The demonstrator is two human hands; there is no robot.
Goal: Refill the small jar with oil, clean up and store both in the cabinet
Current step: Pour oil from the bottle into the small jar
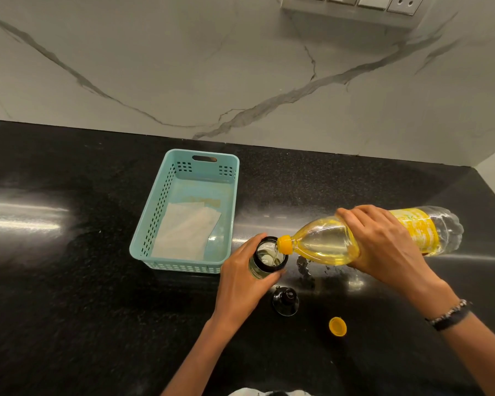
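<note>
A small glass jar [266,257] with a black rim stands open on the black counter [69,310], and my left hand [242,278] grips its side. My right hand [383,244] grips a clear plastic oil bottle [323,242] with a yellow label, tipped almost flat with its yellow neck over the jar's mouth. A thin stream of oil runs from the bottle into the jar. The jar's black lid [285,300] lies on the counter just in front of the jar. The bottle's yellow cap [337,326] lies further right of it.
A light blue perforated basket [160,201] stands left of the jar with a white paper towel [186,232] inside. Wet spots [306,267] glisten on the counter under the bottle. A marble wall rises behind, with a switch panel [355,4] at top right.
</note>
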